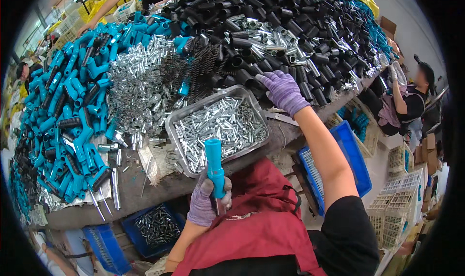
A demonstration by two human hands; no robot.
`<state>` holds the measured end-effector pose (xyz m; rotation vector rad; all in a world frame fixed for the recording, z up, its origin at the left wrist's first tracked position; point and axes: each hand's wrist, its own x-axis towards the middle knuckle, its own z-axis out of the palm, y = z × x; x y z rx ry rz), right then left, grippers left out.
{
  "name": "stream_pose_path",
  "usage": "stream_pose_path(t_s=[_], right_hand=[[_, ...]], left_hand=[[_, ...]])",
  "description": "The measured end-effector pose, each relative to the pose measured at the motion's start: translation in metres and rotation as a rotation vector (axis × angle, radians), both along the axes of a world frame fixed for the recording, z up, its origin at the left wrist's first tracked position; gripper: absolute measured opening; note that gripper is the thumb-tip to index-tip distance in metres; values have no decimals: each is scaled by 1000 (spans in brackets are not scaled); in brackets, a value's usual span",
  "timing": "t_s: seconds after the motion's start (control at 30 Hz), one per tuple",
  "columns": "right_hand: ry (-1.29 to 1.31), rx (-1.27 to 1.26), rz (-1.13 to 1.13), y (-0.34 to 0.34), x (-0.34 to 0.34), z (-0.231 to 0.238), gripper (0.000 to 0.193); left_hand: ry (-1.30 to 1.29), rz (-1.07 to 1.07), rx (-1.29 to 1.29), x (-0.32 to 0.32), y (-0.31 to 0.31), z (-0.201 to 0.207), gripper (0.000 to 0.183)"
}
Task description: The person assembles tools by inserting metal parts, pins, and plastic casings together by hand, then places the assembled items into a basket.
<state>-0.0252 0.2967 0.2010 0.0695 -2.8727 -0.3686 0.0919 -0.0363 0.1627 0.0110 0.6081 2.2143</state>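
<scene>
At the heaped table, our left hand is gripping a teal tube before the tray; our right hand is resting against black sleeves (grip unclear), which could slide if tugged.

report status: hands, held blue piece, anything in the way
Left hand: holding blue piece. Right hand: at black tubes, grip unclear. Metal tray of silver parts just beyond left hand.
</scene>
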Motion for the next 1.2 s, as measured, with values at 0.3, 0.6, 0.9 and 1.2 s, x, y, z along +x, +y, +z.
stream_pose_path(t_s=[0.3,0.6,0.9,1.2], right_hand=[[301,-840,-19,32,6,5,33],[8,-1706,303,-19,52,51,40],[-538,-1490,538,-87,78,32,40],[-624,-1599,239,-139,119,0,51]], left_hand=[[30,-13,-37,-1,7,3,52],[65,-61,-122,-9,14,18,56],[-137,17,82,-3,10,8,50],[-80,22,28,-5,-5,21,52]])
